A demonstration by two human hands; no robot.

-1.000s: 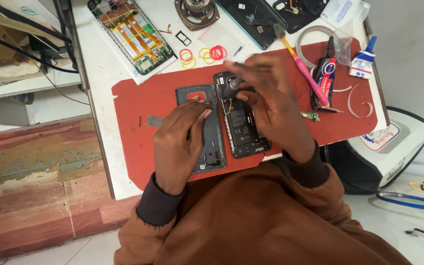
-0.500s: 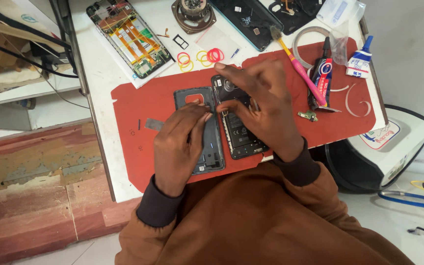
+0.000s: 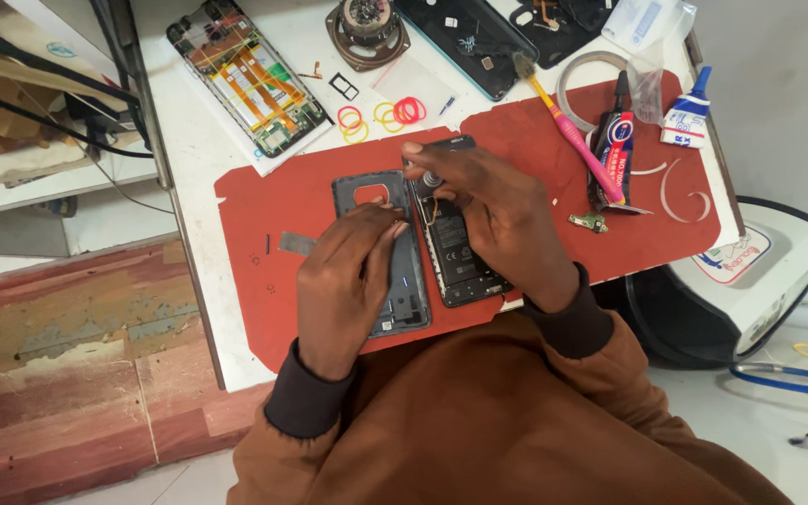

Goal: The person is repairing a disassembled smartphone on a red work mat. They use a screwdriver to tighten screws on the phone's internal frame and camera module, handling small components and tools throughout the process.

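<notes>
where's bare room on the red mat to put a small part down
Bare mat lies left of the grey back cover, around the small metal strip. Another bare patch sits between the right hand and the glue tube. The mat's right end, with brush, is crowded.

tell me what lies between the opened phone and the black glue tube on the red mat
In the head view, only the right hand overlaps that stretch; the red mat between opened phone and black glue tube is otherwise bare.
</notes>
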